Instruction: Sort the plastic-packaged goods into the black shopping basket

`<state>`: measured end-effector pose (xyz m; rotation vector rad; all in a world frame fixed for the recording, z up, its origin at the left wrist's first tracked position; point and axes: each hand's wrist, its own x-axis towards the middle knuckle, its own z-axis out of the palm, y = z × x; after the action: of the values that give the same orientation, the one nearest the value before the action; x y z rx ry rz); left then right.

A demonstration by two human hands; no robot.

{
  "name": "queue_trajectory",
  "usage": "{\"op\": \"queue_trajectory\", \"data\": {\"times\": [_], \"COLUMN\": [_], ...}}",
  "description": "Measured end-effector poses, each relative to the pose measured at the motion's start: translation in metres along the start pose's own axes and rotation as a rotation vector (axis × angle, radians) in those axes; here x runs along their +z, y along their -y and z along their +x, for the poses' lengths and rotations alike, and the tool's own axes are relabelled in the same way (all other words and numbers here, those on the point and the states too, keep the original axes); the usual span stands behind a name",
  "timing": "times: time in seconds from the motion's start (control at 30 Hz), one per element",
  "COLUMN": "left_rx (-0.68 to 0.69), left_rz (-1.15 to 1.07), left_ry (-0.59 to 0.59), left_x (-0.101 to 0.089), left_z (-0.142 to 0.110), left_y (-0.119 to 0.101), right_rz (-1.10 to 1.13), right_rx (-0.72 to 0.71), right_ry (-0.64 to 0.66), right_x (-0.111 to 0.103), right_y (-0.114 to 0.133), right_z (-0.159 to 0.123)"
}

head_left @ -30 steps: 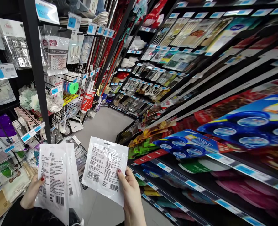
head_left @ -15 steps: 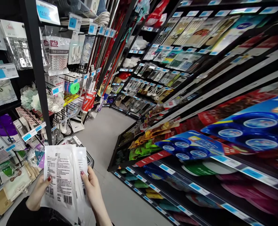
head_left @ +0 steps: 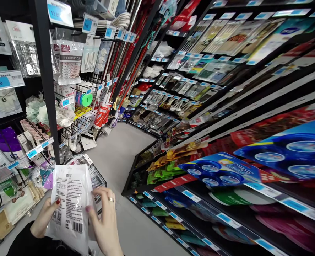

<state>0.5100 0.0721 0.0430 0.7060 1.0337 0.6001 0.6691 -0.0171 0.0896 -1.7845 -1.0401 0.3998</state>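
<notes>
Upright in front of me is a white plastic packet [head_left: 70,206], its printed back with small text and a barcode turned towards me. A sliver of another pale packet [head_left: 92,227] seems to show behind its right edge; most of it is hidden. My left hand [head_left: 44,217] is closed on the left side, thumb with red nail on the front and fingers behind. At the right edge, my right hand [head_left: 105,217] has its thumb against the packet and its ringed fingers bent round the side, with the fingertips partly hidden.
Below the packets stands a dark-rimmed basket [head_left: 101,177] with packaged goods. A shelf rack [head_left: 47,89] with hanging packs rises at left. Shelving [head_left: 226,213] with blue carded goods [head_left: 218,169] lines the right. Grey floor [head_left: 114,145] runs between them.
The rear packet, which stuck out to the right, has slipped mostly out of sight behind the front one. My right hand has shifted its grip, fingers now bent at the edge. The view turned slightly.
</notes>
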Motion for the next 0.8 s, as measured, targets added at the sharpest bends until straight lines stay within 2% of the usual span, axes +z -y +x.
{"op": "queue_trajectory", "data": {"times": [0.07, 0.13, 0.23, 0.33, 0.43, 0.6, 0.73, 0.8], "left_rx": [0.051, 0.091, 0.121, 0.163, 0.235, 0.287, 0.242, 0.233], "left_rz": [0.038, 0.065, 0.093, 0.169, 0.262, 0.371, 0.382, 0.338], "left_ry": [0.032, 0.053, 0.064, 0.133, 0.19, 0.119, 0.083, 0.037], "left_x": [0.003, 0.004, 0.002, -0.002, -0.004, -0.006, -0.012, -0.014], "left_z": [0.002, 0.003, 0.005, 0.009, 0.014, 0.02, 0.019, 0.017], "left_y": [0.001, 0.002, 0.005, 0.008, 0.008, 0.003, -0.002, -0.002], "right_rz": [-0.164, -0.23, -0.171, -0.077, -0.046, 0.129, 0.342, 0.37], "right_rx": [0.023, 0.069, 0.082, 0.074, 0.099, 0.202, 0.373, 0.483], "right_ry": [0.083, 0.119, 0.135, 0.114, 0.005, -0.208, -0.393, -0.466], "right_x": [0.0, 0.002, 0.002, -0.002, -0.013, -0.052, -0.093, -0.107], "right_y": [0.01, 0.014, 0.01, -0.001, -0.016, -0.053, -0.083, -0.091], "right_z": [-0.002, -0.001, 0.002, 0.004, 0.008, 0.019, 0.021, 0.017]}}
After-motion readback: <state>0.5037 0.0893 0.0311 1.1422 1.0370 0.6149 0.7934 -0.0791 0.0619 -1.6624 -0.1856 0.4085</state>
